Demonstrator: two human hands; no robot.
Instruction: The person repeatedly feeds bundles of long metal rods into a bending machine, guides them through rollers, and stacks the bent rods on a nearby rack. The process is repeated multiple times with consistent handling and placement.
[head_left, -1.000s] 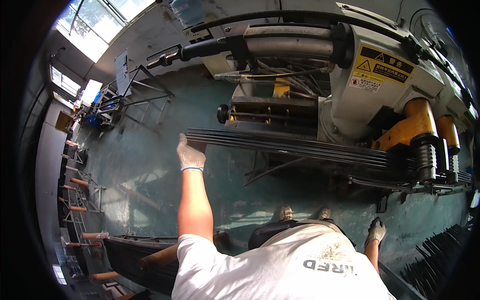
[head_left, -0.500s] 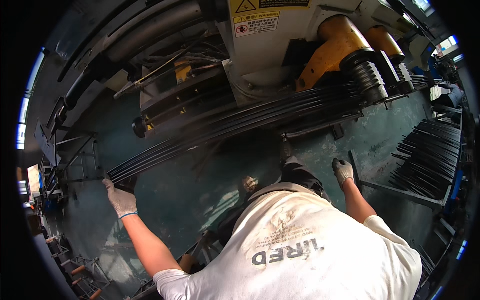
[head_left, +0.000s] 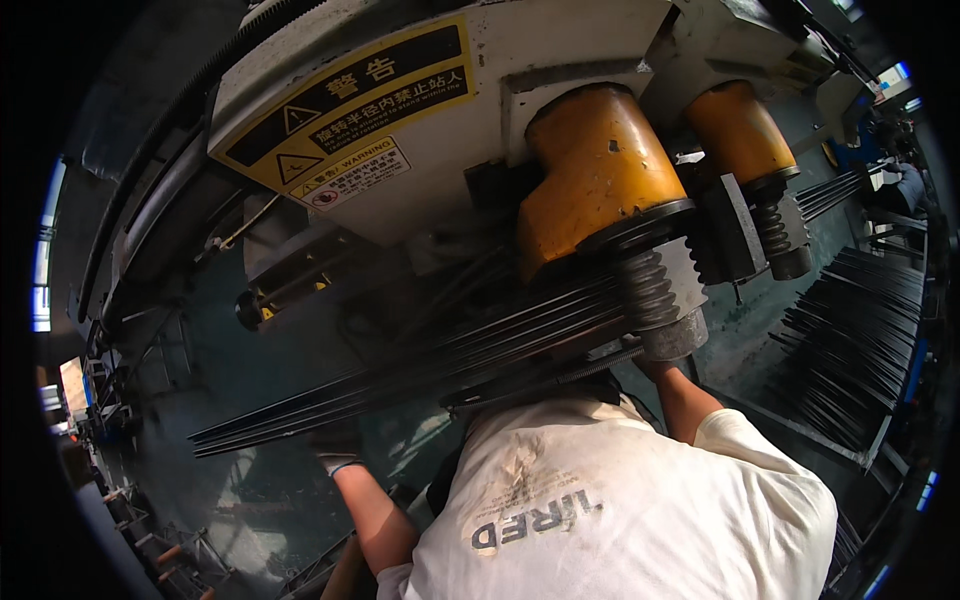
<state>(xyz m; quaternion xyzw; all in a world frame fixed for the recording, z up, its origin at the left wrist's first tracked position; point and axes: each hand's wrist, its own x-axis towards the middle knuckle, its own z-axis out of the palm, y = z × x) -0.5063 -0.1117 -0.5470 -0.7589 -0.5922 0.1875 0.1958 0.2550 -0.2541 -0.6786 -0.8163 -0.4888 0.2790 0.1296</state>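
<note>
Closer in than half a second back: machine [head_left: 420, 130] fills the top, rods [head_left: 420, 375] now cross mid-frame. Left hand [head_left: 335, 447], gloved, slid inboard along the bundle, now under its free end, propping it level against sag; curl of fingers hidden by rods, can't tell how tight. Right hand up behind the grey roller [head_left: 672, 335], out of sight — grip unknown. Far end of rods clamped under yellow housings [head_left: 600, 170], hence the flat feed line. More rods racked [head_left: 860, 340] at right.
</note>
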